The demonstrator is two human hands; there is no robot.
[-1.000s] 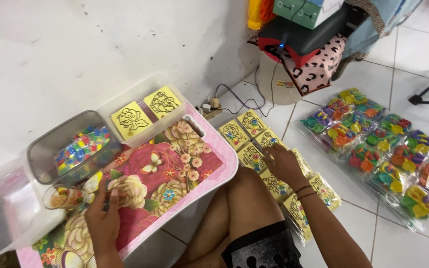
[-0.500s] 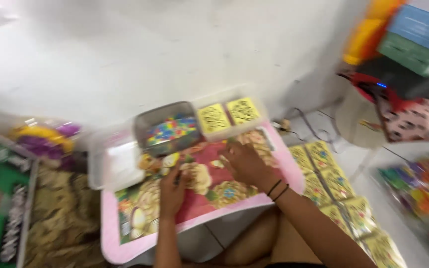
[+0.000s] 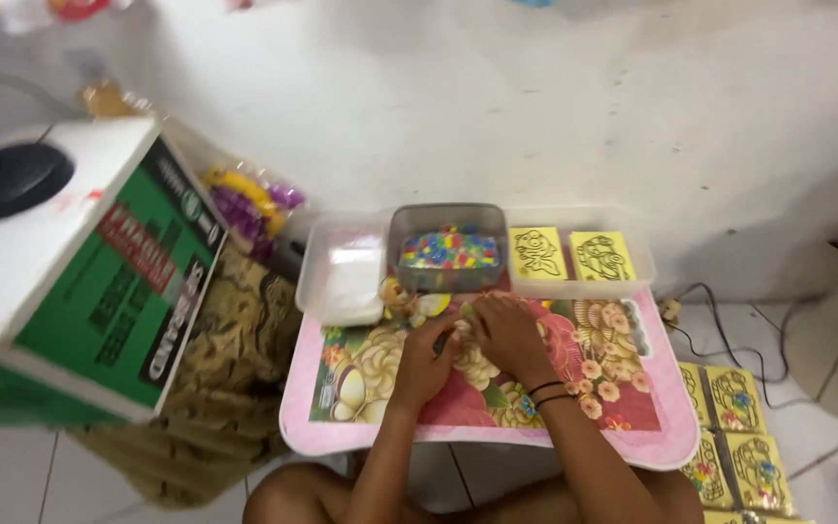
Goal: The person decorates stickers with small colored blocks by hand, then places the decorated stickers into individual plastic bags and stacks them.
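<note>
Hands met at far edge of pink floral tray table [image 3: 632, 427]: left hand [image 3: 426, 361] curled, right hand [image 3: 509, 335] cupped beside it, grip contents not discernible. Small yellowish pieces [image 3: 409, 301] lay just beyond left fingers. Grey bead tub [image 3: 448, 247] stood directly ahead, within reach; yellow cards [image 3: 571, 254] ahead-right. Green box [image 3: 99, 281] crowded left; bare tabletop stayed free near body.
</note>
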